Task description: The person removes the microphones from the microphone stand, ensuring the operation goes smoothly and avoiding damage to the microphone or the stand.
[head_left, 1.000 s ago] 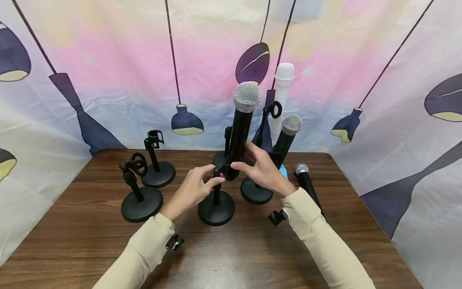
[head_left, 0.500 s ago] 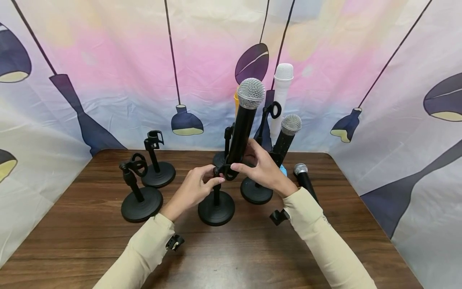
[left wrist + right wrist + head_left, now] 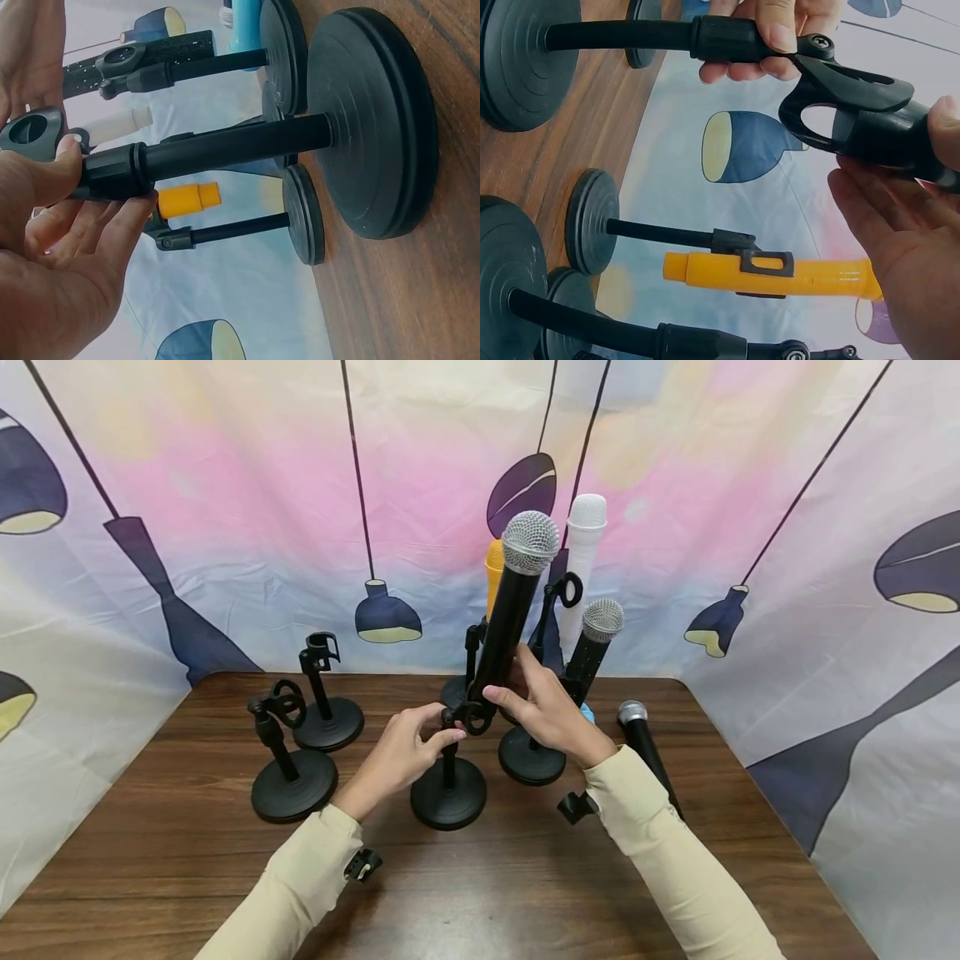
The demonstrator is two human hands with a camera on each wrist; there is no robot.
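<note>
My right hand grips the lower body of a black microphone with a silver mesh head, which leans up and to the right. In the right wrist view, the microphone's lower end sits in the clip of a small black desk stand, with part of the ring's opening showing. My left hand pinches the top of that stand, just beneath the clip; its thumb and fingers wrap the collar in the left wrist view. The stand's round base rests on the wooden table.
Two stands with bare clips are on the left. Behind my hands are an orange microphone, a white microphone and a speckled black microphone on stands. Another black microphone lies at the right, beside my forearm.
The microphone in my right hand has moved up and to the right, its lower end rising in the clip ring. The orange microphone behind it has come into view. My left hand stays put.
</note>
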